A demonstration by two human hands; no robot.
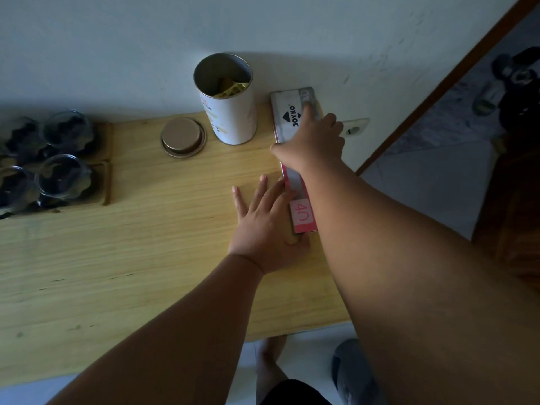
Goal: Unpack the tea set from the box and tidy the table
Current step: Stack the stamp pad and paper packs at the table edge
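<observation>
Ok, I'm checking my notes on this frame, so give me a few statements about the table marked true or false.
1. The white cylindrical tin stands open. True.
2. Its round gold lid sits on the tin. False: it lies on the wooden table beside it.
3. The right hand rests on the flat pink-and-grey Joyko box. True.
4. The left hand holds a glass cup. False: it lies flat against the box's edge.
</observation>
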